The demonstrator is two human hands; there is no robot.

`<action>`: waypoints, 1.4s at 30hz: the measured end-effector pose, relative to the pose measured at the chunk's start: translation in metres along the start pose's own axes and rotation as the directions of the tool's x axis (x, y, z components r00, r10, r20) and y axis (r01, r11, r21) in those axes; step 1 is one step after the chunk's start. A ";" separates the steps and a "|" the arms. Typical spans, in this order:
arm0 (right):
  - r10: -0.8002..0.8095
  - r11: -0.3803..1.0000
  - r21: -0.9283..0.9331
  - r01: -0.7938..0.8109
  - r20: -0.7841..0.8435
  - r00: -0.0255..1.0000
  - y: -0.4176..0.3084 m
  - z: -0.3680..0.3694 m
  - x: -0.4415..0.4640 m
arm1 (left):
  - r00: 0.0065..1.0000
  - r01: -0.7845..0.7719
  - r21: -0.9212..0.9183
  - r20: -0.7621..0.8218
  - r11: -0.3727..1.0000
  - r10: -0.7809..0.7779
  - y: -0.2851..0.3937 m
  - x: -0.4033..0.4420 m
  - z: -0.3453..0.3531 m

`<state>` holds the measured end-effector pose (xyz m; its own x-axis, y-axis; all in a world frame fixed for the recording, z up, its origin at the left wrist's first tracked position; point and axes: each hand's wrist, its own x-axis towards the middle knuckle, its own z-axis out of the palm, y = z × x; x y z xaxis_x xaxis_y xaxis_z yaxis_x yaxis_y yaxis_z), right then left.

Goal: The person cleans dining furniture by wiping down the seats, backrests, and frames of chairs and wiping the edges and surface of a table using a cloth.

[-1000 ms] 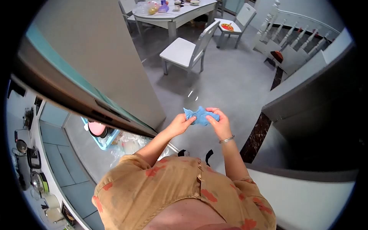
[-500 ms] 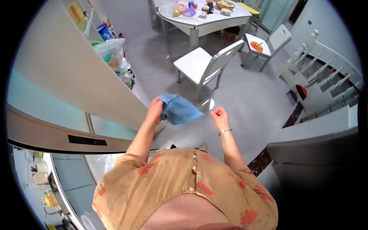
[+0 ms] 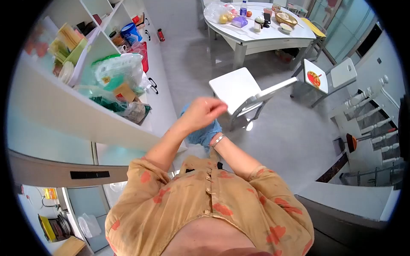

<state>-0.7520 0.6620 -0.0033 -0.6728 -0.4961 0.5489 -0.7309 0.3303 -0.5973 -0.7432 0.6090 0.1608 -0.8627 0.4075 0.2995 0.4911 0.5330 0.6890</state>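
The crumpled blue cloth (image 3: 204,135) is in front of my chest, partly behind my left hand (image 3: 204,113). That hand is over the cloth, its fingers drawn together toward the thumb and slightly blurred, with nothing seen between the fingertips. My right hand (image 3: 215,139) reaches in from the right, crossing low under the left one. Blue cloth covers it from just past the silver bracelet (image 3: 218,140), so its fingers are hidden.
A white chair (image 3: 235,88) stands just ahead, with the table (image 3: 273,36) behind it. Open shelves (image 3: 149,109) holding bags and containers are on the left. Another chair (image 3: 341,73) and a stair railing (image 3: 370,111) are at right.
The view has swung left, bringing the shelves in. My right hand has moved left into the cloth, which my left hand held half a second ago. My left hand is now above it.
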 end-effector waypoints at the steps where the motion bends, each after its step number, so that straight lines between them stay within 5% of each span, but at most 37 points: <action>1: -0.001 1.000 0.002 0.001 0.007 1.000 0.007 0.006 0.008 | 0.982 -0.014 -0.029 -0.188 0.999 0.009 -0.003 0.017 -0.010; 3: 0.100 0.884 0.455 -0.110 0.047 0.994 0.023 0.041 0.021 | 0.943 -0.136 0.090 -0.292 0.987 0.156 -0.022 0.043 -0.023; 5: 0.160 0.590 0.784 -0.195 0.124 0.979 0.042 0.064 0.053 | 0.859 -0.257 0.190 -0.404 0.947 0.315 -0.047 0.078 -0.031; 9: 0.129 0.053 0.981 -0.188 0.180 0.975 0.064 0.067 0.106 | 0.881 -0.291 0.100 -0.360 0.952 0.307 -0.090 0.123 -0.043; 10: 0.184 0.249 0.938 -0.242 0.199 0.963 0.065 0.057 0.128 | 0.875 -0.292 0.113 -0.370 0.950 0.313 -0.103 0.136 -0.052; 12: 0.254 0.422 0.847 -0.325 0.234 0.938 0.077 0.041 0.146 | 0.854 -0.260 0.057 -0.452 0.964 0.257 -0.120 0.151 -0.061; 13: 0.139 -0.339 0.889 -0.310 0.373 0.917 0.089 0.038 0.156 | 0.845 -0.244 0.035 -0.482 0.969 0.230 -0.129 0.156 -0.066; 14: -0.034 -0.900 0.388 -0.199 0.393 0.919 0.099 0.034 0.166 | 0.861 -0.214 -0.016 -0.476 0.977 0.181 -0.133 0.162 -0.071; 17: 0.162 -0.926 0.377 -0.016 0.435 0.886 0.133 0.039 0.213 | 0.805 -0.290 0.044 -0.529 0.956 0.268 -0.146 0.184 -0.085; 18: 0.155 -0.927 0.374 -0.021 0.434 0.888 0.144 0.034 0.230 | 0.862 -0.279 -0.046 -0.452 0.959 0.229 -0.164 0.185 -0.086; 19: 0.259 -0.799 0.601 -0.034 0.394 0.882 0.154 0.027 0.247 | 0.862 -0.279 -0.033 -0.448 0.960 0.235 -0.177 0.191 -0.082; 20: 0.352 -0.613 0.789 -0.049 0.329 0.876 0.164 0.015 0.263 | 0.850 -0.272 -0.544 -0.522 0.794 -0.066 -0.185 0.202 -0.077; 21: 0.427 -0.384 0.921 -0.065 0.240 0.872 0.174 0.003 0.280 | 0.834 -0.283 -0.883 -0.419 0.376 -0.358 -0.196 0.214 -0.077; 22: 0.475 -0.134 0.988 -0.078 0.133 0.870 0.186 -0.003 0.297 | 0.869 -0.241 -0.951 -0.301 0.195 -0.393 -0.215 0.221 -0.086; 24: 0.492 0.127 0.987 -0.099 0.024 0.870 0.213 -0.010 0.330 | 0.872 -0.206 -0.973 -0.232 0.107 -0.431 -0.254 0.244 -0.091; 26: 0.592 -0.345 0.936 0.069 0.160 0.790 0.243 -0.008 0.360 | 0.871 -0.167 -0.986 -0.154 0.015 -0.466 -0.291 0.263 -0.085; 27: 0.581 -0.346 0.935 0.074 0.151 0.800 0.261 -0.009 0.377 | 0.852 -0.094 -0.986 -0.152 0.140 -0.500 -0.304 0.279 -0.083; 29: 0.410 -0.633 0.773 0.038 0.294 0.863 0.285 0.004 0.402 | 0.829 0.013 -0.961 -0.144 0.277 -0.541 -0.331 0.309 -0.090; 30: 0.576 -0.573 0.820 -0.020 0.419 0.702 0.275 -0.006 0.426 | 0.840 0.050 -0.940 -0.144 0.338 -0.524 -0.349 0.320 -0.094; 33: 0.419 -0.605 0.796 -0.037 0.357 0.835 0.338 0.013 0.463 | 0.858 0.109 -0.914 -0.112 0.391 -0.501 -0.384 0.365 -0.112; 35: 0.306 -0.506 0.858 -0.084 0.270 0.913 0.395 0.037 0.488 | 0.947 0.032 -0.681 -0.212 0.731 -0.240 -0.381 0.387 -0.132; 36: 0.187 -0.427 0.900 -0.091 0.186 0.965 0.433 0.074 0.495 | 0.958 0.086 -0.605 -0.167 0.792 -0.232 -0.398 0.390 -0.147; 37: 0.045 -0.605 0.793 -0.070 0.122 0.992 0.422 0.053 0.511 | 0.950 0.085 -0.615 -0.187 0.784 -0.250 -0.398 0.398 -0.161; 39: -0.102 -0.764 0.632 -0.126 0.074 0.992 0.389 0.022 0.543 | 0.950 0.000 -0.197 -0.305 0.980 -0.062 -0.412 0.409 -0.191; 40: 0.278 -0.569 0.822 0.042 0.144 0.950 0.376 0.014 0.556 | 0.950 -0.012 0.035 -0.310 0.999 0.022 -0.416 0.417 -0.203; 41: 0.615 -0.285 0.959 -0.011 0.192 0.765 0.363 0.006 0.568 | 0.945 0.001 0.037 -0.327 0.999 0.011 -0.423 0.422 -0.203; 42: 0.716 -0.271 0.959 -0.086 0.260 0.647 0.371 0.019 0.580 | 0.951 0.009 0.065 -0.310 0.998 0.011 -0.449 0.422 -0.196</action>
<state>-1.4107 0.4816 0.0823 -0.9292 -0.2936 -0.2246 0.3659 -0.8169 -0.4458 -1.3513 0.3957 0.1069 -0.8520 0.1633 0.4974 0.4898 0.5842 0.6471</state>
